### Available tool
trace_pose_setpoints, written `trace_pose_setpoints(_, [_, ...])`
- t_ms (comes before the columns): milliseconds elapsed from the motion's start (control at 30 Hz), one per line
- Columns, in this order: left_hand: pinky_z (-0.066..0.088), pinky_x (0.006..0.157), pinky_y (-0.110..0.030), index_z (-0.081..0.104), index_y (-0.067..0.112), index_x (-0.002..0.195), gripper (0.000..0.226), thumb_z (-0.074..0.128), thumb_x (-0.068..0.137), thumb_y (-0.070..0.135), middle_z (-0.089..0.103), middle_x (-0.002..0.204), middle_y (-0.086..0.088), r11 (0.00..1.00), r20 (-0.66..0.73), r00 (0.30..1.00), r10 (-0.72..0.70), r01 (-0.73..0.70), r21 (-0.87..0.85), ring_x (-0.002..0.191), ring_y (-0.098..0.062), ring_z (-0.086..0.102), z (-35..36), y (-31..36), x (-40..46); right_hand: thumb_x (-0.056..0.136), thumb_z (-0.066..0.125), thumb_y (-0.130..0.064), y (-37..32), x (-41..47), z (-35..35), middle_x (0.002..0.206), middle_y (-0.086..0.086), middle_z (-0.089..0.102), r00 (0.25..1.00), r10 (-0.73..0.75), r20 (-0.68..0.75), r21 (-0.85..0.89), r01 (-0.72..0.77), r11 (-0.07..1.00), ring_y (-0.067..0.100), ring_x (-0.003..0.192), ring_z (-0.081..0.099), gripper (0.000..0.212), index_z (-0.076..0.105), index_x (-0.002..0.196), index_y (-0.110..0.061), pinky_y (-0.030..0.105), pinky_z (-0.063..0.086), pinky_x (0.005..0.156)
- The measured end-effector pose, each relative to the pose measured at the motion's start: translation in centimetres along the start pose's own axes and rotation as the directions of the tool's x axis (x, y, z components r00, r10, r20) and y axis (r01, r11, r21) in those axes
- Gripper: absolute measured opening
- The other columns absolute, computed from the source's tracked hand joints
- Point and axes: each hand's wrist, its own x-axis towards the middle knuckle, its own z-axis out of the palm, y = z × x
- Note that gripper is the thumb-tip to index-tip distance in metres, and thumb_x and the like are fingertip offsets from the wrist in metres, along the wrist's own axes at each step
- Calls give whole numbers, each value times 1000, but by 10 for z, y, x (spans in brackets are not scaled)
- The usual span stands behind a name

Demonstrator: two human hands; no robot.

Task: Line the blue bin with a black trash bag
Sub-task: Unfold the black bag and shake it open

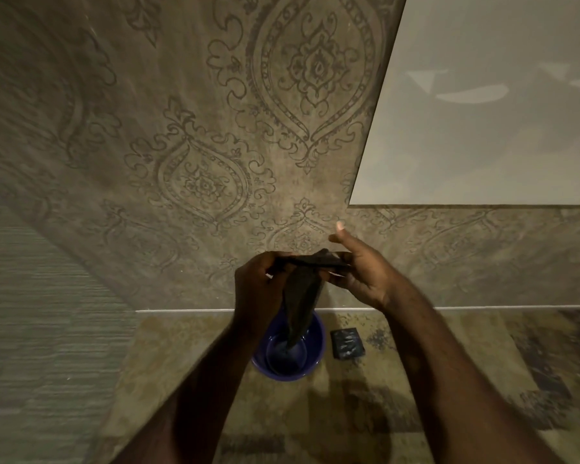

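Note:
A small round blue bin [317, 346] stands on the patterned carpet close to the wall. Above it hangs a black trash bag [302, 303], bunched and narrow, its lower tip dipping into the bin's mouth. My left hand [255, 286] grips the bag's top edge on the left. My right hand [359, 272] holds the same top edge on the right, with its thumb lifted. The two hands pull the bag's top flat between them.
A dark flat folded packet [347, 343] lies on the carpet just right of the bin. A wall with ornate damask wallpaper [215, 162] rises behind, with a white baseboard line [181, 310]. A pale panel [482, 112] fills the upper right.

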Motion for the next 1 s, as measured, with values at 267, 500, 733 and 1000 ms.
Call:
trace_pose_setpoints(267, [58, 60, -32, 75, 13, 81, 8, 73, 84, 20, 73, 70, 2, 996, 0, 999, -48, 48, -75, 63, -8, 68, 10, 17, 11, 55, 88, -42, 20, -33, 29, 94, 8, 70, 983, -104, -154, 213, 136, 968, 22, 84, 74, 102, 36, 139, -16, 32, 59, 69])
trace_pose_setpoints(500, [38, 54, -3, 68, 15, 68, 19, 68, 82, 2, 61, 63, 10, 1000, -52, 998, 21, -20, 9, 52, 10, 51, 13, 25, 18, 61, 92, -27, 33, -41, 57, 96, 4, 75, 838, -473, -272, -302, 393, 869, 21, 92, 73, 56, 60, 106, -19, 49, 58, 89])
trace_pose_setpoints(733, [58, 62, -44, 66, -4, 80, 24, 54, 94, 10, 69, 76, -16, 994, 202, 977, 60, -41, -100, 70, -34, 68, 10, 20, 21, 79, 80, -26, 32, -32, 52, 102, 6, 70, 564, -824, -57, -780, 490, 389, 16, 94, 64, 34, 73, 110, -12, 12, 46, 77])
trace_pose_setpoints(1000, [57, 71, -38, 59, -10, 85, 20, 52, 96, 5, 66, 80, -22, 713, 333, 878, -345, 476, -515, 73, -25, 66, -4, 31, 30, 71, 84, -19, 35, -30, 38, 120, 0, 62, 594, -778, 205, -829, 528, 185, 1, 107, 49, 67, 55, 131, -13, 10, 44, 89])
